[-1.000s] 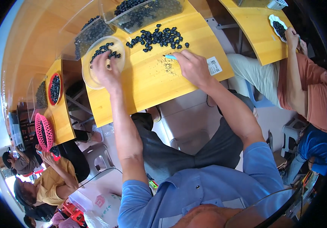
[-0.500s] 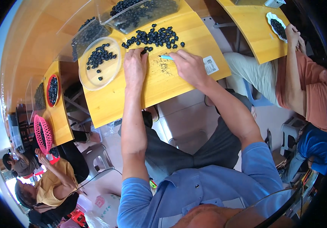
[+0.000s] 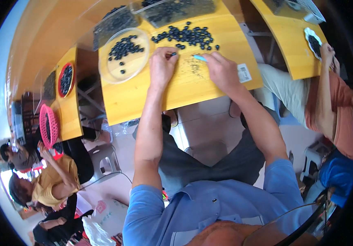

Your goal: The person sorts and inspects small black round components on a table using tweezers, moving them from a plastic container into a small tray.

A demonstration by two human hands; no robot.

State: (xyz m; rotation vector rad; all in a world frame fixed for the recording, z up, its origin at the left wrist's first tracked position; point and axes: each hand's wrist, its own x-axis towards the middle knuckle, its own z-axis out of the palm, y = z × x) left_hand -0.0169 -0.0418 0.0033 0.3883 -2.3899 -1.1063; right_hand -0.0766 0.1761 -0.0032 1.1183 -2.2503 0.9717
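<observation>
My left hand (image 3: pixel 163 67) pinches one small dark round bead (image 3: pixel 174 54) between thumb and fingertips. My right hand (image 3: pixel 224 71) is closed round a light-blue pen-like tool (image 3: pixel 200 58), its tip pointing left toward the bead with a gap between. Beyond both hands a loose group of black beads (image 3: pixel 188 36) lies on the yellow table (image 3: pixel 143 107). Fine brown crumbs (image 3: pixel 196 69) are scattered on the tabletop between my hands. To the left of my left hand, a round clear shallow tray (image 3: pixel 106 72) holds more dark beads (image 3: pixel 124 47).
Clear bins (image 3: pixel 176 16) full of dark beads stand along the far edge. A white printed label (image 3: pixel 244 73) lies right of my right hand. People sit at neighbouring tables left and right, with a pink basket (image 3: pixel 49 127), a red bowl (image 3: pixel 72 80) and a white dish (image 3: pixel 312 44).
The view has shifted, so the table appears further right and higher. My left hand has drawn a bead back from the pile, lifting it in a pinch. The blue tool stays in my right hand.
</observation>
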